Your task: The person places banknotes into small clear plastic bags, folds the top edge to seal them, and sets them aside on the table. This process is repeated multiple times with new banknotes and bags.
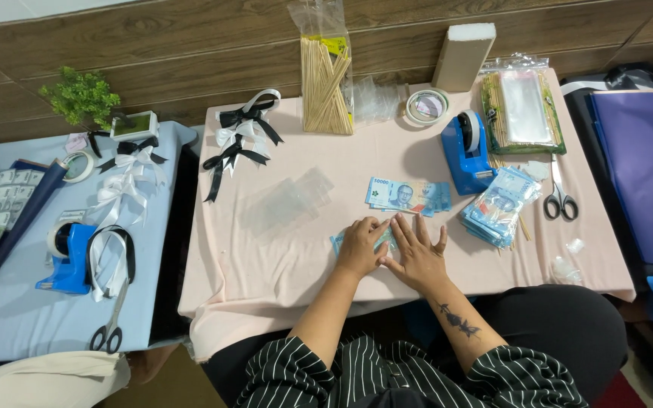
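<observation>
My left hand (360, 243) and my right hand (418, 253) lie side by side on the pink tablecloth (281, 257), both pressing on a blue banknote (384, 240) that shows between the fingers. The left hand's fingers curl over the note; the right hand lies flat with fingers spread. Just beyond them lies a small fan of blue banknotes (406, 196). A stack of sleeved blue banknotes (498, 208) sits to the right. Clear plastic sleeves (285, 200) lie to the left.
A blue tape dispenser (465, 151), scissors (559, 200), a bag of wooden sticks (326, 83), a tape roll (426, 105) and black and white ribbon bows (239, 136) are on the table. A blue table at left holds another dispenser (66, 257), scissors (109, 332) and bows.
</observation>
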